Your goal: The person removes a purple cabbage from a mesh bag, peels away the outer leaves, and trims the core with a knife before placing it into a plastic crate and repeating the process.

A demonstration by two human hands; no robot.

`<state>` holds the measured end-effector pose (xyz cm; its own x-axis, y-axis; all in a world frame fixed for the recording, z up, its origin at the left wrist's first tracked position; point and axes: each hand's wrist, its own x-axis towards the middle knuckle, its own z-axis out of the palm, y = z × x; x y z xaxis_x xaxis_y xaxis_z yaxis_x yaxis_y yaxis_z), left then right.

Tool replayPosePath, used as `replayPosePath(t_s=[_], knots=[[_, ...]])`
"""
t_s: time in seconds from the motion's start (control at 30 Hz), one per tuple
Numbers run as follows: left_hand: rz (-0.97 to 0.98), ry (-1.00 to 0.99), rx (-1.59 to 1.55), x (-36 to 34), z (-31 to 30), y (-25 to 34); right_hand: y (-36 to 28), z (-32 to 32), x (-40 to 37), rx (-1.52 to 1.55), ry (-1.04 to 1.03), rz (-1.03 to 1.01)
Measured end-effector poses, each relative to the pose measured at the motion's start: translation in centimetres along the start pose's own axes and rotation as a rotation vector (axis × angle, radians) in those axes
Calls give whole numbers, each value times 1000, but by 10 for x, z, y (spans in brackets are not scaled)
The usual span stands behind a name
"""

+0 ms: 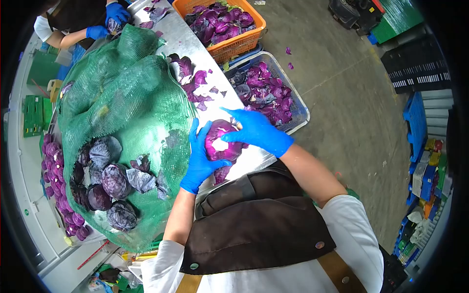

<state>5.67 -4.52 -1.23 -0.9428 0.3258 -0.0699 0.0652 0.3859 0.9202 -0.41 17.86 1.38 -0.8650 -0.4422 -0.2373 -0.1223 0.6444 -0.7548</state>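
Note:
A red cabbage point(219, 152), shiny purple with a pale cut patch, is between my two hands at the metal table's near edge. My left hand point(201, 158), in a blue glove, wraps its left side with the thumb underneath. From the right, my right hand point(259, 131), also gloved in blue, grips its upper side with the thumb across it. By the right fingers shows a small tan piece that I cannot make out. Beside my left hand, a green mesh sack point(139, 105) lies spread open, with several dull-leaved red cabbages point(116, 180) on it.
Loose purple leaves point(199, 80) lie on the metal table point(178, 36). Beyond its right edge stand a grey crate point(304, 110) and an orange crate point(261, 24) of leaves. Trimmed cabbages point(54, 168) are piled at left. Another person's gloved hands point(116, 13) work at the far end.

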Motion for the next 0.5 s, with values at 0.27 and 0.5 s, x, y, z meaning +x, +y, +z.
replayPosePath(t_s=[0.27,0.5], knots=[[-53,304,275,5,34,25,50,27,34,-240,260,2],[-50,277,204,-15,30,6,29,18,-10,283,64,196]])
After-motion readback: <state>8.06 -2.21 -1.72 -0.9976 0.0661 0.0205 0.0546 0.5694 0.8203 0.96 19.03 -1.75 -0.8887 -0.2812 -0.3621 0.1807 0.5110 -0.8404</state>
